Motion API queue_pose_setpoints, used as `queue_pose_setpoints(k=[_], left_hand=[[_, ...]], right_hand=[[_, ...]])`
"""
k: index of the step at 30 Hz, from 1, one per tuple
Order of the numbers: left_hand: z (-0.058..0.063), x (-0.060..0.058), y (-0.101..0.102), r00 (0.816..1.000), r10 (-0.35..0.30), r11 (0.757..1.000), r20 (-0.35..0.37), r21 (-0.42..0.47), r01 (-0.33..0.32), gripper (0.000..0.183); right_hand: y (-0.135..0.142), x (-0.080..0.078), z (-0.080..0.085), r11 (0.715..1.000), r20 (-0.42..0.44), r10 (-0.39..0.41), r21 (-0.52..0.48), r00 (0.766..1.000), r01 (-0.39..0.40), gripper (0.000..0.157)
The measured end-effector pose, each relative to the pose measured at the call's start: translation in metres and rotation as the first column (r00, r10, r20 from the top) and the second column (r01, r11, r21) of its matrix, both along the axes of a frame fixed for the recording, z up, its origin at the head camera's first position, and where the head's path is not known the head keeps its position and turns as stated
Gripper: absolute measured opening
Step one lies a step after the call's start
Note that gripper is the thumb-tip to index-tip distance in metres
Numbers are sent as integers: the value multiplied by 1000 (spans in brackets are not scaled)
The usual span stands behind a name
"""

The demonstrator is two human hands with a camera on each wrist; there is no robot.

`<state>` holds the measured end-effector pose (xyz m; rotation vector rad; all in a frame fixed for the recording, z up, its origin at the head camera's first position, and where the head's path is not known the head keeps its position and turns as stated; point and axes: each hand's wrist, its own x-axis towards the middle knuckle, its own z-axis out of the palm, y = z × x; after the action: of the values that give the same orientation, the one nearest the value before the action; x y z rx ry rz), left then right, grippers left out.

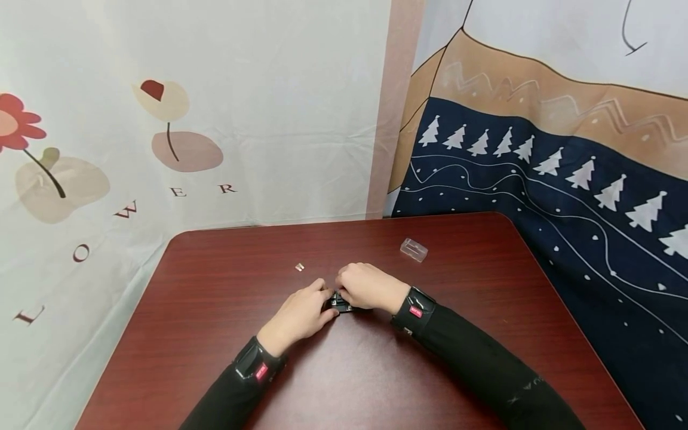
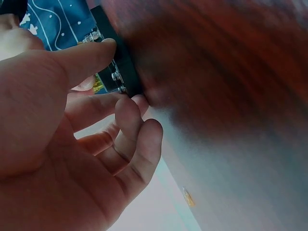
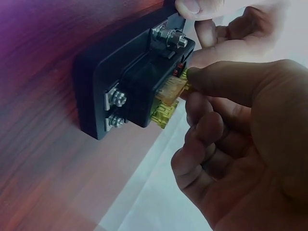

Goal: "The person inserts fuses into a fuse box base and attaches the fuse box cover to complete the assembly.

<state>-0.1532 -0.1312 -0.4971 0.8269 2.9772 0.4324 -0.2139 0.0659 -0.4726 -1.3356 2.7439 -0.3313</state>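
A black fuse block [image 1: 341, 306] with metal screw terminals lies on the table between my two hands. My left hand [image 1: 303, 309] grips one end of it, the thumb [image 2: 96, 52] along its side and the other fingers curled beneath. At the row of slots, my right hand [image 1: 371, 285] pinches a pale orange blade fuse [image 3: 171, 90] between thumb and index finger. Beside that one, a yellow blade fuse [image 3: 164, 114] stands in the block. A small red part [image 3: 178, 70] shows close to the right fingertips. The fingers hide the far slots.
Small loose blade fuses [image 1: 299, 267] lie beyond my left hand. A clear plastic cover [image 1: 414, 249] sits farther back on the right. The dark red table [image 1: 226, 275] meets printed cloth hangings [image 1: 301, 119] at its back edge.
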Motion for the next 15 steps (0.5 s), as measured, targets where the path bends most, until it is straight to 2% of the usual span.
queue_pose_setpoints(k=[9, 15], left_hand=[[2, -1, -1, 1000, -3, 1000, -5, -1, 3, 36], [1, -2, -2, 1000, -3, 1000, 3, -17, 3, 38]], right_hand=[[7, 0, -1, 1000, -1, -21, -7, 1000, 21, 15], [20, -2, 2, 997, 35, -37, -59, 999, 39, 25]])
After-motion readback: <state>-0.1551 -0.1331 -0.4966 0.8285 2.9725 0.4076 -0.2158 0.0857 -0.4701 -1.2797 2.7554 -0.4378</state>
